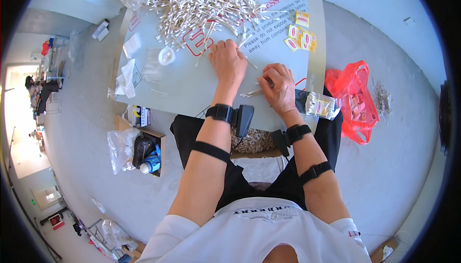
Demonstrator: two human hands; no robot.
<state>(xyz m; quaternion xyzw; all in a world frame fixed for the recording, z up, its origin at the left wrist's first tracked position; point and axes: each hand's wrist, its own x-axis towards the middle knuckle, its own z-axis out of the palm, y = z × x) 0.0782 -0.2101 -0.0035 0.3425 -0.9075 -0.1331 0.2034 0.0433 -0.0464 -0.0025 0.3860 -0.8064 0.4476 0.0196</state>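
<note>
A big pile of cotton swabs (197,3) lies at the far side of a grey metal sheet (182,85) that serves as a table. My left hand (228,63) rests palm down at the near edge of the pile, fingers spread over loose swabs. My right hand (278,87) is closed around a small bundle of swabs (250,93), whose ends stick out to the left. A filled clear packet of swabs (321,104) lies just right of that wrist. Both forearms wear black straps and wrist devices.
Small yellow-and-red labels (301,36) lie at the sheet's right. A round white lid (166,55) and clear bags (127,78) sit at its left. On the floor are a red plastic bag (353,97) at the right and a cardboard box (144,150) at the left.
</note>
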